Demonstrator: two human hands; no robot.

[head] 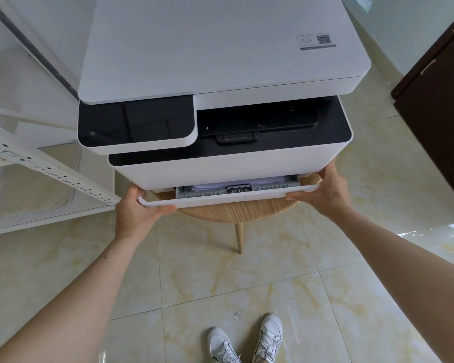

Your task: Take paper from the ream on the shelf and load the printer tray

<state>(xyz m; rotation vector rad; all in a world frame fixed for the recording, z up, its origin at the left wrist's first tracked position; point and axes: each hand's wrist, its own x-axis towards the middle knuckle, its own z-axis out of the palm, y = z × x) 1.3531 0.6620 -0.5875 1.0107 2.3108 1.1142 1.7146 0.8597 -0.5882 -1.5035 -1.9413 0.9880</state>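
Observation:
A white printer [220,61] with a black control panel stands on a round wooden table [236,210]. Its paper tray [228,196] sticks out a short way from the bottom front, and a strip of white paper [236,182] shows inside behind the grey guide. My left hand [139,205] grips the tray's left front corner, thumb on top. My right hand [328,189] holds the tray's right front corner. No ream is visible.
A white metal shelf [45,166] with a perforated rail stands at the left, close to the printer. A dark brown cabinet [440,113] is at the right. The floor is glossy beige tile, with my white shoes [247,341] below.

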